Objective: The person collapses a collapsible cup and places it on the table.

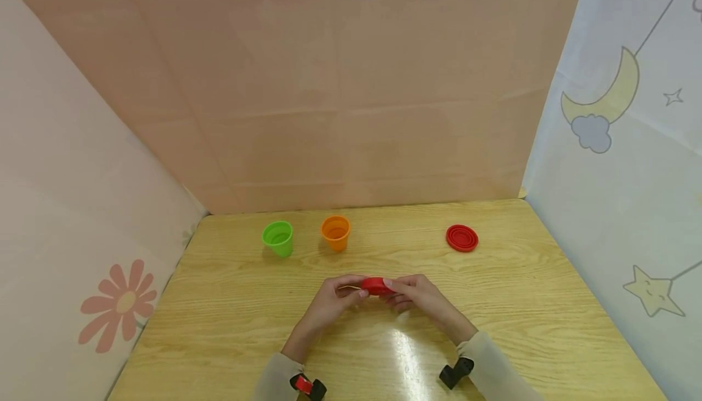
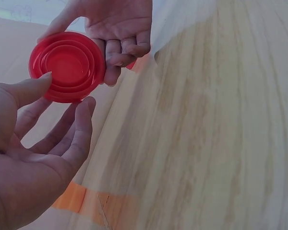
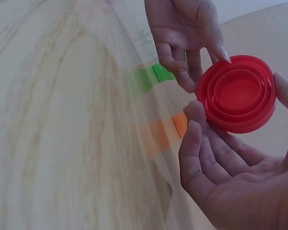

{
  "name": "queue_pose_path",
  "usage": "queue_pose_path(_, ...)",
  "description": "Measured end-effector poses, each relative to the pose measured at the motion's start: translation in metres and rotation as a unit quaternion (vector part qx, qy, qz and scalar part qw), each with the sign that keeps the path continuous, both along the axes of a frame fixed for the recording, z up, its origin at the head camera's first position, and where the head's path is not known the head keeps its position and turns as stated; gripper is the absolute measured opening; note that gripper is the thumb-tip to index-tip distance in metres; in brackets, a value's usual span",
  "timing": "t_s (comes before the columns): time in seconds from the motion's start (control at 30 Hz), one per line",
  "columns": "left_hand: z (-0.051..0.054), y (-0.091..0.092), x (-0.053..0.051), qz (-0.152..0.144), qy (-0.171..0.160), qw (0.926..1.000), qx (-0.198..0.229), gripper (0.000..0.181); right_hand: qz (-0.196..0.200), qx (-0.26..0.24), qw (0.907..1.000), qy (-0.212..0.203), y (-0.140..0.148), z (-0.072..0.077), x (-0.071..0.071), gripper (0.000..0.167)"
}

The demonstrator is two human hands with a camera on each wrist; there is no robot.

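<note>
A red collapsible cup point(image 1: 375, 286), pressed flat into rings, is held above the table between both hands. My left hand point(image 1: 328, 302) pinches its left side, the thumb on the ringed face in the left wrist view. From the other side my right hand point(image 1: 426, 301) grips the rim between thumb and fingers. The ringed face of the cup point(image 2: 67, 65) shows in both wrist views. Beyond the hands stand a green cup point(image 1: 278, 238) and an orange cup point(image 1: 336, 233), both extended. Another red collapsible cup point(image 1: 462, 238) lies flat at the back right.
The wood-grain table point(image 1: 219, 328) is bordered by a peach-coloured sheet point(image 1: 351, 114) at the back. Printed white panels stand along the sides, a flower point(image 1: 117, 306) on the left one and a moon point(image 1: 609, 96) on the right one.
</note>
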State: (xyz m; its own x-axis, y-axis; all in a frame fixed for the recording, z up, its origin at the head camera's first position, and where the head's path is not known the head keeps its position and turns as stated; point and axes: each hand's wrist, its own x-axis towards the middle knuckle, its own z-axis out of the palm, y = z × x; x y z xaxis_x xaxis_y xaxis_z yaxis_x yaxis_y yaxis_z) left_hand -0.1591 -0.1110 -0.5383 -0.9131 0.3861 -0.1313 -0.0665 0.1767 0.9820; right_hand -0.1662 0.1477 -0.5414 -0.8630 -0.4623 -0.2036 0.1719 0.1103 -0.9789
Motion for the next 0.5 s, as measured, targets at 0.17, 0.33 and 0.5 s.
queue_pose_path(0.17,0.0000,0.0021,-0.0009,0.013,0.004,0.9999,-0.005,0.033,0.013,-0.003,0.9998,-0.018,0.0021,0.0005,-0.0005,0.055)
queue_pose_path(0.33,-0.0004,0.0039,-0.0033,0.030,0.007,0.9994,-0.015,0.035,0.029,-0.007,0.9990,-0.032,0.0025,0.0004,-0.0007,0.063)
queue_pose_path(0.5,0.0002,0.0064,-0.0038,0.026,0.027,0.9991,-0.020,0.033,0.036,-0.014,0.9984,-0.041,0.0047,-0.0008,-0.0009,0.065)
